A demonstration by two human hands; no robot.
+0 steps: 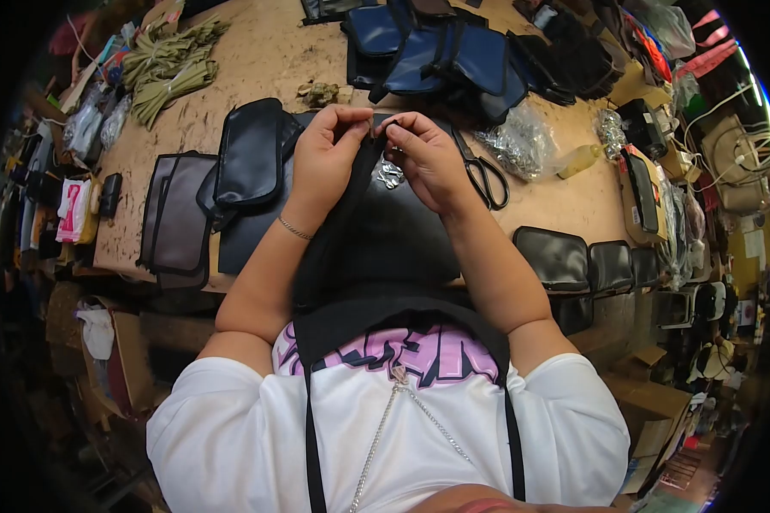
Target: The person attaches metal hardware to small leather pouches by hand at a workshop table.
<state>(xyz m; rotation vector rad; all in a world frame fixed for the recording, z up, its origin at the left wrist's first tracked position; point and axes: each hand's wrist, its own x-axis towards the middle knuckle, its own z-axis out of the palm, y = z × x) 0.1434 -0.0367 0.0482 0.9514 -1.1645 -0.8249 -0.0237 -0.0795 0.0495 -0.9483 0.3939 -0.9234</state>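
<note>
My left hand (327, 154) is closed in a pinch on the upper end of a long black strip (344, 221), which looks like zipper tape and runs down towards my lap. Close beside it, my right hand (429, 161) also pinches, with a small dark piece at its fingertips that is too small to name. Under the right fingers lies a little heap of silver metal pieces (390, 174), which look like zipper sliders. They rest on black sheet material (402, 227) at the table's near edge. Black-handled scissors (486, 181) lie right of my right hand.
Black and brown pouch pieces (250, 154) are stacked to the left. Dark blue pouches (445, 64) pile up at the back. A clear bag of metal parts (522, 144) and a small yellowish bottle (580, 161) stand right. Several finished-looking black pouches (553, 258) line the near right edge.
</note>
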